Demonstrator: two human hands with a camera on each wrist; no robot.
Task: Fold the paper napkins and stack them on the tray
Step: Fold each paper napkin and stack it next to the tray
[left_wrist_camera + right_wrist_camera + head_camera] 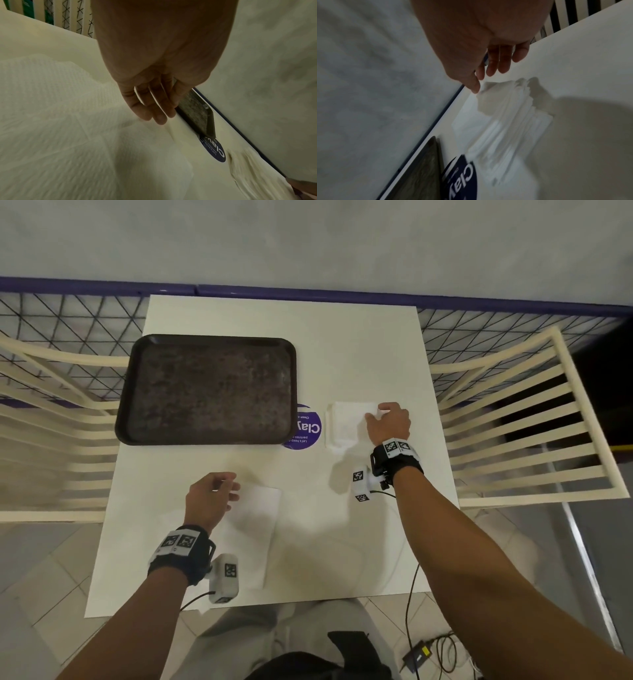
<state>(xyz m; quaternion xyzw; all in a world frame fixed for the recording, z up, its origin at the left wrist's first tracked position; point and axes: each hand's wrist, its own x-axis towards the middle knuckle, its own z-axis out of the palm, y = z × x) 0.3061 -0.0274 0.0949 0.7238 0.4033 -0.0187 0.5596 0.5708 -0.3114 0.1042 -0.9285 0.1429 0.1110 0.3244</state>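
Right hand [388, 422] pinches the top napkin [349, 419] of the far-right pile; left hand [209, 498], fingers relaxed, rests on the near napkin [255, 529]; tray [205, 344] far left.

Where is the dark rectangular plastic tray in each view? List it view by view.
Head: dark rectangular plastic tray, upper left on the table.
Left wrist: a corner right of centre, behind the fingers.
Right wrist: a strip at the bottom edge.
Shared landmark: round purple sticker beside the tray.

white table [342, 354] | cream slatted chairs [513, 422] | grey wall [308, 241] | tiled floor [51, 577]
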